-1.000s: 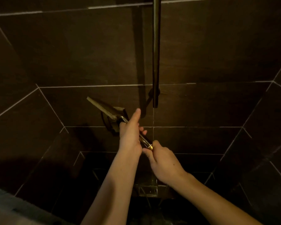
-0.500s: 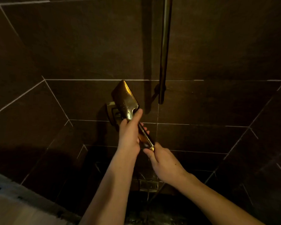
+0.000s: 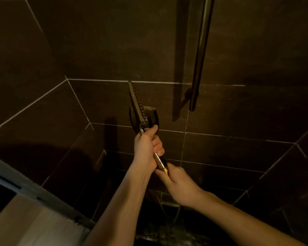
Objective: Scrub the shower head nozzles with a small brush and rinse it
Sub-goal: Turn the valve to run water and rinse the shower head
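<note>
A brass hand-held shower head [image 3: 135, 102] stands edge-on in the middle of the head view, its flat square head up and its row of nozzles facing right. My left hand [image 3: 146, 148] is wrapped around the upper handle, thumb up near the neck. My right hand [image 3: 178, 185] pinches the lower end of the handle at the knurled hose fitting [image 3: 164, 169]. No brush is visible.
Dark tiled walls close in on three sides. A dark vertical rail [image 3: 200, 55] hangs on the back wall to the right, and a brass wall fitting [image 3: 152, 115] sits behind the shower head. A floor drain grate [image 3: 167, 199] lies below my hands. A pale floor [image 3: 25, 226] lies at bottom left.
The shower head has turned about its handle from showing its broad back face to standing edge-on with the nozzles facing right. Both hands have kept their grip.
</note>
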A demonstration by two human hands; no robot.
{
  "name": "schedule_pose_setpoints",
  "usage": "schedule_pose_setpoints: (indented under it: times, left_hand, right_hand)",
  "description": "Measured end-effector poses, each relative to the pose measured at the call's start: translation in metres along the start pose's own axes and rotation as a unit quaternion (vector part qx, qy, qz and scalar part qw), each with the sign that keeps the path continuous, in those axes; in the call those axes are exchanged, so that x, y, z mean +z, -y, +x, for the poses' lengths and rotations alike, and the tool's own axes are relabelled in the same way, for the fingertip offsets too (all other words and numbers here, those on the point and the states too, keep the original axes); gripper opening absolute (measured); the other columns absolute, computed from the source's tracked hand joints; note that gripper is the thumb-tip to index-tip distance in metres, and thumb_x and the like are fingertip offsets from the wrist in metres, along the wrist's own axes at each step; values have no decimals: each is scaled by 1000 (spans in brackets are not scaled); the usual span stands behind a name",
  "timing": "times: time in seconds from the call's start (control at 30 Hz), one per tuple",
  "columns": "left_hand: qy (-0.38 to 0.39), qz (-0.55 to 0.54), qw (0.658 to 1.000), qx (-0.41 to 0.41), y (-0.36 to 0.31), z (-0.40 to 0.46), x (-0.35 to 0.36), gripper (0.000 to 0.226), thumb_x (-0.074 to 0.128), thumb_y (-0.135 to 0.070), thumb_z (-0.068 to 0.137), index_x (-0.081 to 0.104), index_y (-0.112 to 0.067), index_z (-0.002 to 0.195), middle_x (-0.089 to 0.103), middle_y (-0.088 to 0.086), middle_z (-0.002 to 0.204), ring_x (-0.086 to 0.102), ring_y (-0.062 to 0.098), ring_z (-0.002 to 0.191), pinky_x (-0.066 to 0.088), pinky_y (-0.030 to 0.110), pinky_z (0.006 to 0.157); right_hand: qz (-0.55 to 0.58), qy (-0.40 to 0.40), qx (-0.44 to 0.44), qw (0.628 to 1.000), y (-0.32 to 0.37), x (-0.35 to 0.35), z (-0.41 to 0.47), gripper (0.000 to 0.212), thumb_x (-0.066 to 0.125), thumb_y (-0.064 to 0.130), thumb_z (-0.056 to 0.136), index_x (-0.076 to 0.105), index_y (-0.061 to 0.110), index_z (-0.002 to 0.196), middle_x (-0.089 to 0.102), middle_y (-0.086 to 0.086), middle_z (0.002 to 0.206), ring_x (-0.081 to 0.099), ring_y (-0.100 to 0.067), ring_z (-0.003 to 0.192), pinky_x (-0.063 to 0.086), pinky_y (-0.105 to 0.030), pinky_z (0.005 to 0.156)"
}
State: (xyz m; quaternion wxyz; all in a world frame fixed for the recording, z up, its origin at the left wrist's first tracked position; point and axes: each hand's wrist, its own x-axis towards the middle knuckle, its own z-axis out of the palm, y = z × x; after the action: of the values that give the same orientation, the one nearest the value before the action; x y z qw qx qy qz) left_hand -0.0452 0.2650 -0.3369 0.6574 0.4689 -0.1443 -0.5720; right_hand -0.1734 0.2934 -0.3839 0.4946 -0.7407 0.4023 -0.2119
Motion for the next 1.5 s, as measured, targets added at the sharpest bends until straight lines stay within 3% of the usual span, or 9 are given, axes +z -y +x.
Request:
schedule_pose_setpoints:
  times: [0.2, 0.43, 0.53, 0.67, 0.83, 0.97, 1.07, 1.3, 1.5]
  left_hand:
    - [-59, 86, 991, 87, -8, -2, -34, 25, 64, -32, 98, 57, -23, 120, 51, -5, 59, 47, 10, 48, 42, 26, 45]
    - [-177, 213, 949, 153, -18, 5, -118, 76, 66, -37, 97, 12, -48, 150, 63, 6, 82, 56, 13, 46, 48, 26, 44]
    - [-192, 300, 917, 180, -25, 4, -145, 81, 65, -41, 96, 9, -56, 152, 64, -4, 106, 65, 16, 52, 53, 28, 47]
    - [-209, 374, 881, 200, -28, 13, -174, 81, 65, -33, 97, 11, -59, 152, 58, -3, 138, 75, 29, 93, 65, 46, 72]
    - [-231, 369, 881, 184, -35, 29, -193, 85, 66, -59, 80, 7, -79, 138, 49, 0, 150, 66, 41, 115, 59, 57, 88]
    - [-233, 309, 907, 165, -36, 44, -214, 69, 54, -55, 91, 15, -67, 147, 62, 5, 129, 73, 16, 74, 63, 38, 60]
    - [-251, 268, 914, 174, -36, 55, -230, 66, 51, -42, 101, 16, -50, 156, 64, 15, 107, 56, 9, 45, 48, 26, 42]
    - [-302, 274, 895, 178, -28, 74, -256, 77, 54, -29, 103, 5, -55, 156, 66, 15, 114, 64, 11, 51, 53, 27, 48]
    - [-292, 303, 877, 230, -27, 76, -250, 76, 52, -27, 104, 3, -59, 152, 63, -6, 106, 64, 17, 54, 58, 38, 52]
  right_hand:
    - [231, 137, 52, 962, -1, 29, 20, 31, 51, 47, 95, 49, 17, 89, 46, 4, 60, 38, -13, 48, 31, -28, 46]
    - [69, 293, 104, 948, -8, 47, 81, 61, 65, 60, 81, 42, 30, 128, 58, 5, 119, 60, -11, 105, 52, -29, 84]
    - [79, 205, 188, 957, -20, 29, 138, 50, 56, 52, 92, 43, 21, 128, 57, -2, 118, 62, -18, 104, 56, -34, 84]
    - [3, 40, 202, 979, -47, 12, 231, 30, 55, 26, 99, 47, 12, 125, 60, -11, 103, 58, -16, 72, 49, -22, 50]
    - [-85, -79, 224, 968, -71, 12, 303, 62, 62, 47, 90, 42, 12, 137, 58, -12, 123, 62, -27, 96, 55, -44, 79]
    - [-51, -125, 249, 959, -75, 33, 325, 68, 59, 48, 92, 37, 7, 141, 53, -17, 135, 57, -37, 116, 50, -50, 93]
    - [-32, -150, 261, 953, -77, 36, 336, 58, 57, 42, 95, 41, 5, 137, 56, -18, 127, 59, -37, 110, 50, -44, 84]
    - [24, -121, 237, 964, -187, 33, 398, 84, 59, 78, 68, 54, 20, 129, 64, -12, 120, 62, -35, 105, 49, -58, 93]
    - [9, -136, 251, 958, -91, 46, 355, 40, 51, 38, 99, 54, 7, 123, 57, -11, 108, 57, -25, 88, 45, -38, 79]
